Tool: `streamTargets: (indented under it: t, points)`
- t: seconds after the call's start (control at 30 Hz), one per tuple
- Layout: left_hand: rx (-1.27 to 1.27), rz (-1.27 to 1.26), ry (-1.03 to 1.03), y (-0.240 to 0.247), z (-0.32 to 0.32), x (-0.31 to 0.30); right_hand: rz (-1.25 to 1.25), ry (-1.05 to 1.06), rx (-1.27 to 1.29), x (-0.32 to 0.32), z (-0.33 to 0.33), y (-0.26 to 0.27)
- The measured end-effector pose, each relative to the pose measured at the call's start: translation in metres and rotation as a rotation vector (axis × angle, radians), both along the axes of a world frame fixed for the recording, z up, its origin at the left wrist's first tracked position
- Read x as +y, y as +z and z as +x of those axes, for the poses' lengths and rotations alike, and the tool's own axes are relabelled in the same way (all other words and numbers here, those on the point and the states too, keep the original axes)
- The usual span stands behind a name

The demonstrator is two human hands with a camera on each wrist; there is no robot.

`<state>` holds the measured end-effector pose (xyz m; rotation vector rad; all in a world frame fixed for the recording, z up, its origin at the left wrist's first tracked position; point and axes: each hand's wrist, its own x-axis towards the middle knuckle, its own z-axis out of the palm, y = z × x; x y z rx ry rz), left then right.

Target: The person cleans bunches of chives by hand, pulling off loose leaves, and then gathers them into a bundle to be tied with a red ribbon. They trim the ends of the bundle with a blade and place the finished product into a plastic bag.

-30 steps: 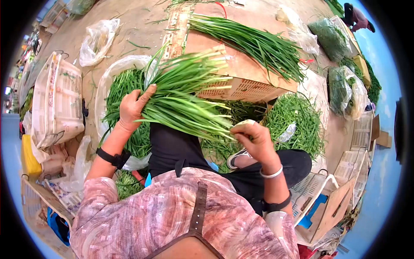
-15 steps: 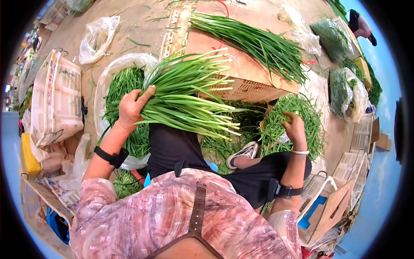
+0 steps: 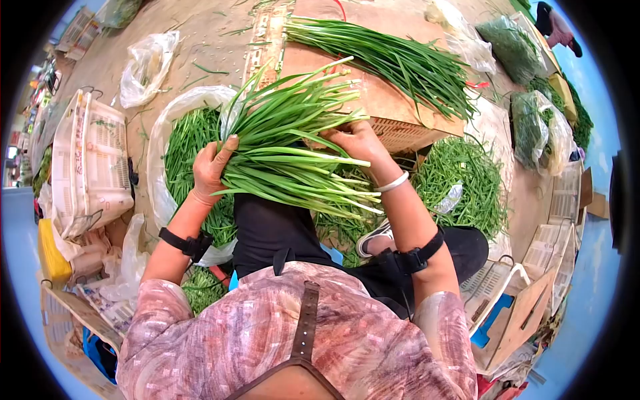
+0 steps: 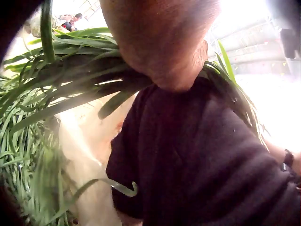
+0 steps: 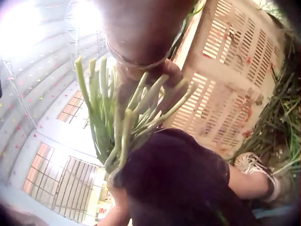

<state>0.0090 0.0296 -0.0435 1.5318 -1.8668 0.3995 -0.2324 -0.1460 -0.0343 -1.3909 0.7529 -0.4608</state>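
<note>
hands at a bunch of long green stalks (image 3: 287,167): the left hand (image 3: 209,168) wraps its leafy part, thumb on top; the right hand (image 3: 360,141) is bent among the pale ends, whether pinching a stalk cannot be told. the bunch is held above one thigh (image 3: 270,230), by the near left corner of the crate (image 3: 407,135). it should be light, limp at the leaves, crisp and easily bruised at the stems; a loose grip mid-length seems best. a second bunch (image 3: 380,57) runs from the crate's far left corner towards its near right.
</note>
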Motion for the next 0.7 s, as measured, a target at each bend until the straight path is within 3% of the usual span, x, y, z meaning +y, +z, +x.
streamTargets:
  t: [0.03,0.17,0.3,0.37,0.43,0.6,0.7]
  points:
    - [0.000,0.011,0.000,-0.001,0.000,0.000,0.111,-0.109,-0.136,0.002,0.004,0.000]
    - [0.027,0.009,-0.040,0.004,-0.002,-0.003,0.256,-0.055,-0.114,-0.002,0.009,0.007]
    - [0.057,0.012,-0.024,-0.002,0.000,-0.002,0.123,-0.197,-0.011,0.001,-0.008,-0.008]
    - [0.084,0.022,-0.033,-0.003,-0.002,-0.002,-0.432,-0.118,0.388,0.000,-0.018,0.009]
    - [0.107,0.027,-0.052,-0.002,-0.002,-0.004,-0.729,-0.235,0.556,-0.004,-0.029,0.015]
    - [-0.005,0.029,0.013,0.006,-0.008,-0.005,-0.741,-0.271,0.463,-0.008,-0.057,0.030]
    - [-0.011,0.069,0.022,0.011,-0.012,-0.007,-1.323,-0.295,0.629,0.019,-0.052,0.055]
